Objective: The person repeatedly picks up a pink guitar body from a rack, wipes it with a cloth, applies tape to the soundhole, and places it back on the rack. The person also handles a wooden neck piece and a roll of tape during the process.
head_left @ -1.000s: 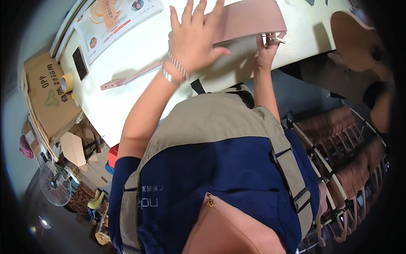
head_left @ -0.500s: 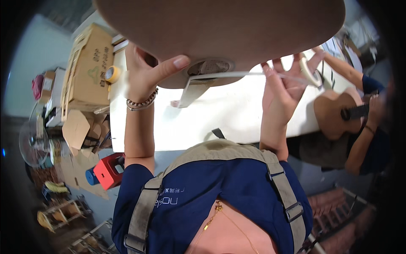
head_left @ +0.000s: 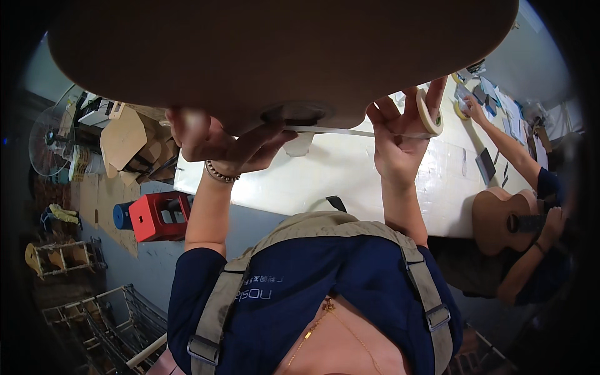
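A large brown guitar body [head_left: 281,69] fills the top of the view, with a dark oval opening [head_left: 294,114] near its lower edge. My left hand [head_left: 228,147] is bent under that edge, its fingertips closed on the end of a pale tape strip [head_left: 350,131] beside the opening. The strip stretches across to a narrow tape roll [head_left: 424,115], which hangs around the fingers of my right hand [head_left: 400,147]. The right fingers are curled up toward the guitar body's edge. A short pale flap [head_left: 299,145] hangs below the left fingertips.
A white worktable [head_left: 325,181] lies beneath my hands. At right, a co-worker's arm [head_left: 512,150] reaches over it, and a second guitar body [head_left: 505,222] rests by that person. A red stool [head_left: 150,219], cardboard [head_left: 128,137] and racks [head_left: 94,325] stand at left.
The guitar body has come closer and spread lower and leftward in view. My left hand has moved from its left side to the tape's end by the opening. The tape roll has shifted left.
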Demonstrator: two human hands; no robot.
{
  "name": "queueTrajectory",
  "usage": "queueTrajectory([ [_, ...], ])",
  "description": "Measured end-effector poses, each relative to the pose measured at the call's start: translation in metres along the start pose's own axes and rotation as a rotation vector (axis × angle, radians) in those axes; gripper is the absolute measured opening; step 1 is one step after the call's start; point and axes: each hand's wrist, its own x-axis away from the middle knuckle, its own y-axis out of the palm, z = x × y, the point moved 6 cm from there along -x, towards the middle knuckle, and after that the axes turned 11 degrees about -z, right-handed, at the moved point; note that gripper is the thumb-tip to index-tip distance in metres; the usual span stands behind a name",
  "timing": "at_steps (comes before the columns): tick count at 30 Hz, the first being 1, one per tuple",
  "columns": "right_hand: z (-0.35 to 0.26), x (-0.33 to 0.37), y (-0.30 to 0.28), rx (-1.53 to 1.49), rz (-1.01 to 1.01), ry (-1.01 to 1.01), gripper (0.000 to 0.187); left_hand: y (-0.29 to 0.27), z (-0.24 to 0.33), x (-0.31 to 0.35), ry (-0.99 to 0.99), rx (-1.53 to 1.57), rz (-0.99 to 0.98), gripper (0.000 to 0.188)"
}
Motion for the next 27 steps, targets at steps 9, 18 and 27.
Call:
queueTrajectory([
  [9,-0.009,-0.002,0.001,-0.038,-0.015,-0.040,0.102,-0.002,0.002,0.005,0.107,-0.080,-0.087,0.018],
  [18,-0.018,-0.001,-0.002,0.030,-0.007,-0.053,0.099,-0.005,0.005,-0.007,0.181,-0.085,-0.047,0.024],
  [27,-0.021,-0.002,-0.004,0.087,-0.066,-0.072,0.097,-0.005,0.031,-0.018,0.212,0.074,-0.001,0.026],
])
